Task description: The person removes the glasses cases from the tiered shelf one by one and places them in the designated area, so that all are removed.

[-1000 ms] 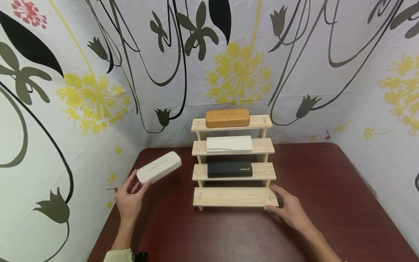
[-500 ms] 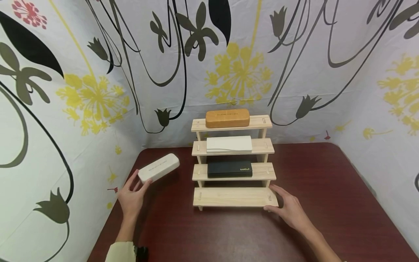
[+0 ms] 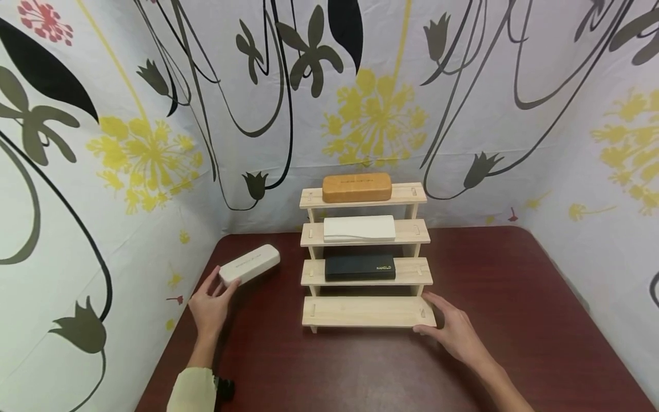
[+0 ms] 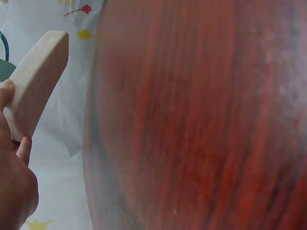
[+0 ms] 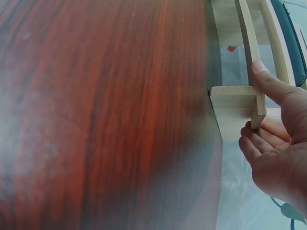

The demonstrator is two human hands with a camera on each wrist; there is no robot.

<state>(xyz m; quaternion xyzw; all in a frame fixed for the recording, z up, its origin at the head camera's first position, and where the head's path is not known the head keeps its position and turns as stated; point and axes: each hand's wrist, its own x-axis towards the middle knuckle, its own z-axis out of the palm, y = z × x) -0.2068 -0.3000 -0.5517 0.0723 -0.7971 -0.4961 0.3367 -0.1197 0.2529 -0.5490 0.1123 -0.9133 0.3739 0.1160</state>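
Observation:
In the head view my left hand (image 3: 210,306) holds the near end of a white glasses case (image 3: 249,265) between thumb and fingers, over the table's left side. The case slants, its far end pointing right and away. It also shows in the left wrist view, where the case (image 4: 41,79) is tilted. My right hand (image 3: 455,332) grips the right end of the lowest shelf of a four-step wooden rack (image 3: 368,312). In the right wrist view the thumb lies on the shelf's front edge, with the fingers curled at its end.
On the rack's upper steps lie a tan glasses case (image 3: 357,187), a white flat case (image 3: 358,228) and a black case (image 3: 360,267). The rack stands on a dark red table (image 3: 360,372). A flower-patterned cloth (image 3: 329,114) hangs behind and at both sides.
My left hand has shifted slightly right, and the white glasses case has come a little lower and nearer. The right hand stays on the rack.

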